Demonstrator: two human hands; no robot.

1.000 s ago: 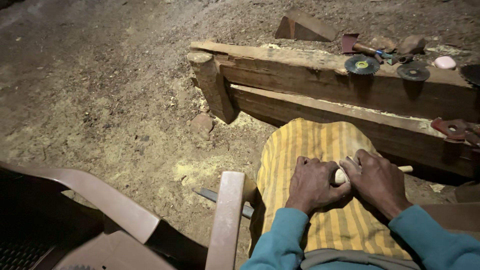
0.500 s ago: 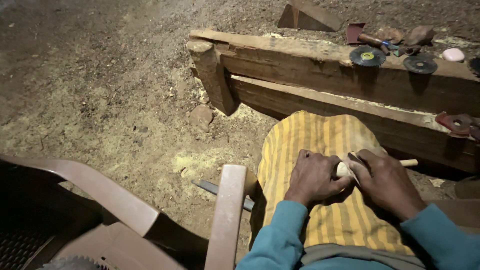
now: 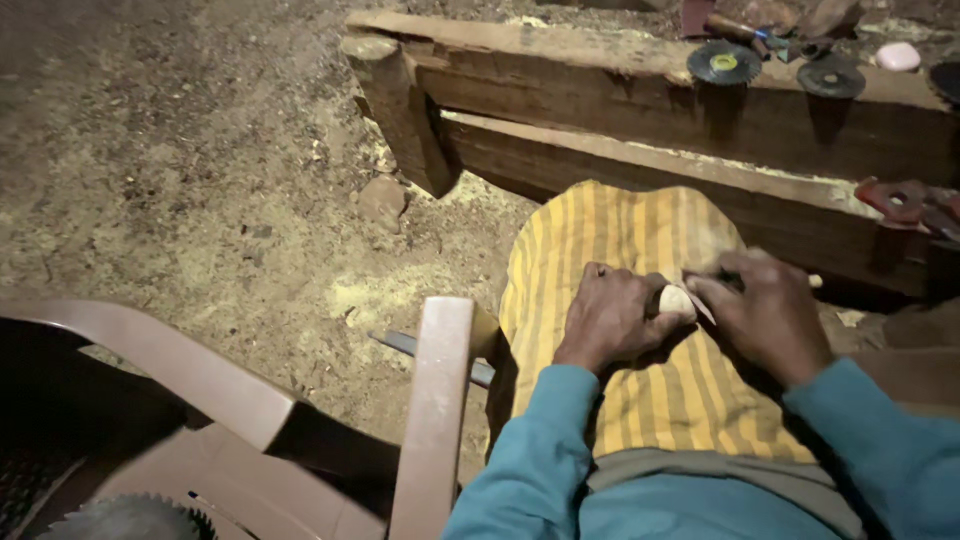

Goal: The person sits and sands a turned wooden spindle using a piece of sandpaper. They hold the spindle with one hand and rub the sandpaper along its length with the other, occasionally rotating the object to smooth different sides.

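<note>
Pale wooden piece (image 3: 676,299) sits pinched between your left hand (image 3: 610,318) and right hand (image 3: 765,315), both closed around it on the yellow striped cloth (image 3: 620,235) over your lap, just below the heavy timber beam (image 3: 640,90) (two cutting discs (image 3: 723,63) rest on it).

Both hands rest on a yellow striped cloth (image 3: 640,400) draped over the person's lap. The left hand (image 3: 608,318) closes its fingers on a small pale rounded wooden piece (image 3: 677,299), and the right hand (image 3: 765,312) touches it from the other side. Ahead, two dark toothed cutting discs (image 3: 724,63) sit on a rough wooden beam (image 3: 560,75). A brown plastic chair (image 3: 200,400) stands to the left on the dusty earth floor (image 3: 180,170).
</note>
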